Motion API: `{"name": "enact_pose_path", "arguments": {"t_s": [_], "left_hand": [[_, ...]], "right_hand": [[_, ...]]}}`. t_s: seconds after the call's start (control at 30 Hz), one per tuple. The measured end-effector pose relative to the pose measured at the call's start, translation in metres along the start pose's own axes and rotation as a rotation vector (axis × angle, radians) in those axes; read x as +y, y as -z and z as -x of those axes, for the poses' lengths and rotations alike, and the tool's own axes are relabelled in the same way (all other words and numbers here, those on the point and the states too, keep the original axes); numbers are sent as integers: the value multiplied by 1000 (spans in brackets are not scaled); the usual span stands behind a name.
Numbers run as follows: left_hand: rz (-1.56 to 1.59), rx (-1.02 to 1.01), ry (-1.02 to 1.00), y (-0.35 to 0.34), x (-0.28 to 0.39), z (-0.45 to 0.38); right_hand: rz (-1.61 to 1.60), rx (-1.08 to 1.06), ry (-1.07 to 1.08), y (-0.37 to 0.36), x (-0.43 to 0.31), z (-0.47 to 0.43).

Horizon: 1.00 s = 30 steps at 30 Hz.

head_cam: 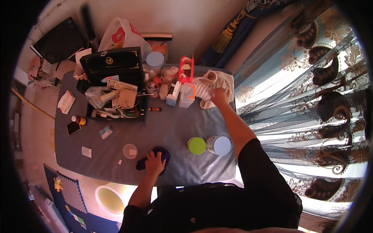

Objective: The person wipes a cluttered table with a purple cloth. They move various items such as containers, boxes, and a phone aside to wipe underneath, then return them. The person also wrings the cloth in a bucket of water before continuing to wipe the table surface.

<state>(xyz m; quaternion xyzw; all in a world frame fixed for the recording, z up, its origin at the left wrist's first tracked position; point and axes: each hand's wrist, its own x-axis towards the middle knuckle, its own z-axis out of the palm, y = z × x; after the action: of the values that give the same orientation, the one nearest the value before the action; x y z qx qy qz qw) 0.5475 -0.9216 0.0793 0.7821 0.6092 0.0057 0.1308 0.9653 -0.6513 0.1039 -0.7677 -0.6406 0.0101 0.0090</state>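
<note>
A bunched dark purple cloth [161,150] lies near the front edge of the table. My left hand [155,163] presses down over it, fingers curled onto the fabric. At the right end of the table, my right hand [220,97] is stretched far forward onto a pile of pale folded fabric [224,78]. Its fingertips are partly lost against the folds, so their grip is unclear. Left of that hand, a clear plastic box [185,100] with an orange clasp touches a striped part of the pile. Between my forearms stand a green-lidded jar [196,146] and a white-lidded tub [222,145].
An open black case [110,65] crammed with odds and ends stands at the back left. A red box [186,70] is near the wall. A round clear container [130,151], a smartphone [73,128] and a brown bottle [79,120] lie leftward. Sheer curtains [262,116] hang along the right.
</note>
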Motion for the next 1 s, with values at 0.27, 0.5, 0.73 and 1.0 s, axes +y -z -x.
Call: {"name": "enact_pose_path", "arguments": {"t_s": [0.27, 0.5, 0.73, 1.0], "left_hand": [[4, 6, 47, 0, -4, 11], [75, -34, 55, 8, -1, 2], [73, -115, 111, 16, 1, 3], [76, -78, 55, 14, 5, -3]], "right_hand": [[-1318, 551, -88, 177, 108, 6], [-1447, 556, -42, 321, 124, 104], [-840, -57, 85, 152, 88, 23], [-359, -124, 22, -30, 89, -62]]}}
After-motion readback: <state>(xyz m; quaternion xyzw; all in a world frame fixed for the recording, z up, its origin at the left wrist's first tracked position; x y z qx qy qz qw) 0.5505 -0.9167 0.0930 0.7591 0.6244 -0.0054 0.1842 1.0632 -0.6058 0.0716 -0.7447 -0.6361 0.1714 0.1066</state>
